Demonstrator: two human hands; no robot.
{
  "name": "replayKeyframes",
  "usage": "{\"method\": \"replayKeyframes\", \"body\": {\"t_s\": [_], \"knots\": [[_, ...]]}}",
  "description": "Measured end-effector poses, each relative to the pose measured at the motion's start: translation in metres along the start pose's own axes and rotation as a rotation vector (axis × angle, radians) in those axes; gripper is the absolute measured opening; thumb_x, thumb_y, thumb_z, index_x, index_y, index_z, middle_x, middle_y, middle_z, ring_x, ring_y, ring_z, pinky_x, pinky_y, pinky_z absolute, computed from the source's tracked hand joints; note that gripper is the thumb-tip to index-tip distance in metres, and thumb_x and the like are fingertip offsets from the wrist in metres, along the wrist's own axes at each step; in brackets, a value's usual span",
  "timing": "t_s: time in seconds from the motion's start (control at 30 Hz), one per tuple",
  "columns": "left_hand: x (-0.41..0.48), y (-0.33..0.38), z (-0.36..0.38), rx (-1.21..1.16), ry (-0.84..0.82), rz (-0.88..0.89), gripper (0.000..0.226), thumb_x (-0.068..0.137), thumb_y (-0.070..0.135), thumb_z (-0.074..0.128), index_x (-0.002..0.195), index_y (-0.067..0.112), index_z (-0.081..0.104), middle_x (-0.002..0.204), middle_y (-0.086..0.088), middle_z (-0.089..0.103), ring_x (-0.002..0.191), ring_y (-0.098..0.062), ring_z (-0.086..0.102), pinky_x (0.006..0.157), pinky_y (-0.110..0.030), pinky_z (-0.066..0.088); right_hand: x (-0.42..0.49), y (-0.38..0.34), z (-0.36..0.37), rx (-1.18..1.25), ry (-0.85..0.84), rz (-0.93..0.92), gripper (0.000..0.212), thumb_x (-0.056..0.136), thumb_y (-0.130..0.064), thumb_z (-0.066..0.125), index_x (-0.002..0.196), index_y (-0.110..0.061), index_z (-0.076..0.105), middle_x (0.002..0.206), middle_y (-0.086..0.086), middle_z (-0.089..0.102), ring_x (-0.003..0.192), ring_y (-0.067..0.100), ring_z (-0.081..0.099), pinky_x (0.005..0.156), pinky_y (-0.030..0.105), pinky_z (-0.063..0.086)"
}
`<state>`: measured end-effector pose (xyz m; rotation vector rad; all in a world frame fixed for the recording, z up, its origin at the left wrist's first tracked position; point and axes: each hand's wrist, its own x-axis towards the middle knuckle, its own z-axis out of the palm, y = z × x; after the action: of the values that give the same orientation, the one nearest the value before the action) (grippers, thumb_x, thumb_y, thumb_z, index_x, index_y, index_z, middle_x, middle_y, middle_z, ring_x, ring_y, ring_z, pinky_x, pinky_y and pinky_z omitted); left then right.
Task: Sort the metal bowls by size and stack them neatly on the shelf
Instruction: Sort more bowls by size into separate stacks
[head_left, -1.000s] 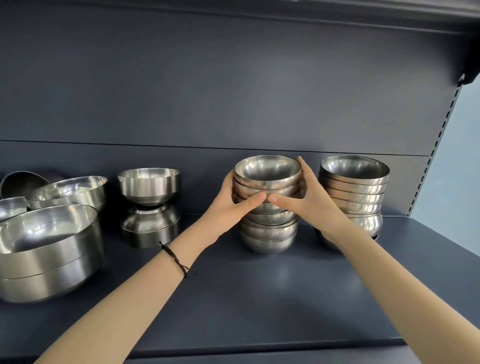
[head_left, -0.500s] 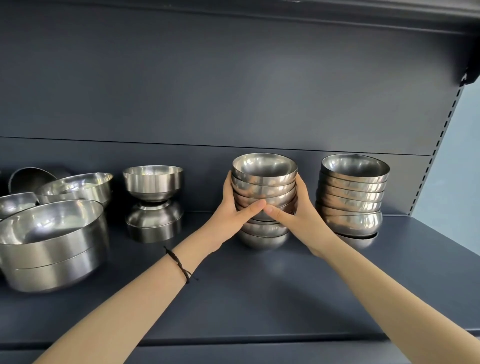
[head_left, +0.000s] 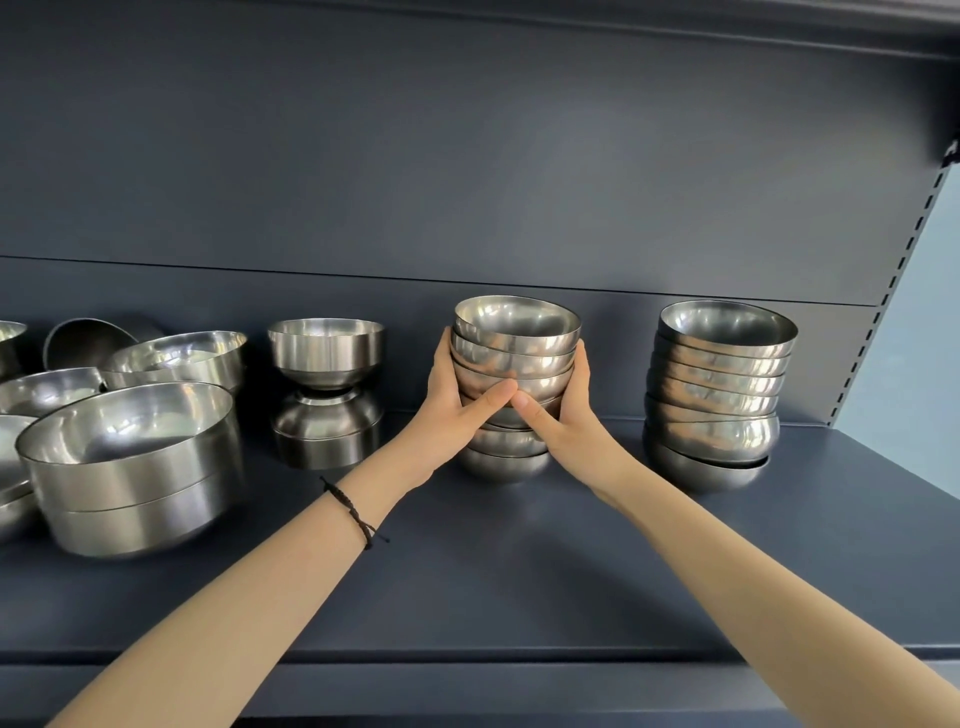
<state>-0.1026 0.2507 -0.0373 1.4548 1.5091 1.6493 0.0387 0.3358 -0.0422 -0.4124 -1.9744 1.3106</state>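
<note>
A stack of several small metal bowls (head_left: 517, 332) stands at the middle of the dark shelf (head_left: 519, 561). My left hand (head_left: 452, 410) clasps its left side and my right hand (head_left: 566, 415) clasps its right side. The two thumbs meet across the front. To the right stands a second stack of several bowls (head_left: 719, 395), leaning a little. Left of centre, a deeper bowl (head_left: 326, 353) rests upright on two upturned bowls. At the far left are two wide nested bowls (head_left: 130, 467) with looser bowls (head_left: 176, 358) behind them.
The shelf's back panel rises just behind the stacks. A slotted upright (head_left: 883, 296) marks the right end of the shelf. The front edge of the shelf runs below my forearms. A dark cord bracelet (head_left: 353, 512) is on my left wrist.
Both hands have slid further around the sides of the middle stack and the thumbs have closed together. The view has shifted a little to the left and up.
</note>
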Motion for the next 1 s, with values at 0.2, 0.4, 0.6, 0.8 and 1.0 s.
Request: {"method": "replayKeyframes", "body": {"t_s": [0.2, 0.4, 0.6, 0.8, 1.0], "knots": [[-0.008, -0.002, -0.007, 0.046, -0.041, -0.070, 0.122, 0.073, 0.050, 0.069, 0.153, 0.032, -0.021, 0.162, 0.015, 0.009, 0.144, 0.002, 0.017, 0.107, -0.015, 0.022, -0.008, 0.005, -0.008, -0.054, -0.004, -0.022, 0.115, 0.085, -0.022, 0.074, 0.151, -0.037, -0.019, 0.155, -0.024, 0.014, 0.133, -0.019, 0.029, 0.106, 0.008, 0.033], [-0.023, -0.028, -0.012, 0.196, -0.079, -0.065, 0.097, 0.090, 0.023, 0.071, 0.157, 0.029, 0.001, 0.146, 0.026, 0.033, 0.137, 0.003, 0.037, 0.115, -0.023, 0.032, -0.018, 0.014, -0.008, -0.174, 0.010, -0.068, 0.106, 0.083, -0.026, 0.077, 0.133, -0.064, -0.008, 0.162, -0.013, 0.012, 0.147, 0.002, 0.023, 0.121, 0.038, 0.028], [-0.026, -0.021, -0.015, 0.341, -0.037, -0.065, 0.077, 0.089, 0.031, 0.071, 0.148, 0.034, 0.021, 0.144, 0.025, 0.040, 0.135, 0.002, 0.041, 0.110, -0.018, 0.037, -0.020, 0.013, -0.011, -0.169, 0.038, 0.042, 0.116, 0.083, -0.015, 0.076, 0.151, -0.039, -0.014, 0.157, -0.013, 0.021, 0.132, 0.001, 0.041, 0.113, 0.028, 0.036], [-0.048, -0.017, -0.027, 0.675, -0.018, -0.285, 0.096, 0.089, 0.062, 0.054, 0.158, 0.023, 0.000, 0.165, -0.002, 0.014, 0.149, -0.019, 0.023, 0.117, -0.039, 0.029, -0.032, 0.008, -0.023, -0.285, 0.032, 0.304, 0.114, 0.081, -0.038, 0.077, 0.156, -0.025, -0.008, 0.164, 0.001, 0.014, 0.147, 0.023, 0.027, 0.119, 0.043, 0.028], [-0.076, -0.009, -0.042, 1.308, -0.179, -0.175, 0.069, 0.094, 0.065, 0.040, 0.151, 0.026, 0.034, 0.145, 0.004, 0.047, 0.130, -0.018, 0.046, 0.098, -0.036, 0.042, -0.052, -0.010, -0.028, -0.955, -0.319, 0.389, 0.069, 0.092, -0.051, 0.059, 0.148, -0.013, 0.040, 0.153, 0.003, 0.041, 0.139, 0.020, 0.040, 0.109, 0.028, 0.034]]}}
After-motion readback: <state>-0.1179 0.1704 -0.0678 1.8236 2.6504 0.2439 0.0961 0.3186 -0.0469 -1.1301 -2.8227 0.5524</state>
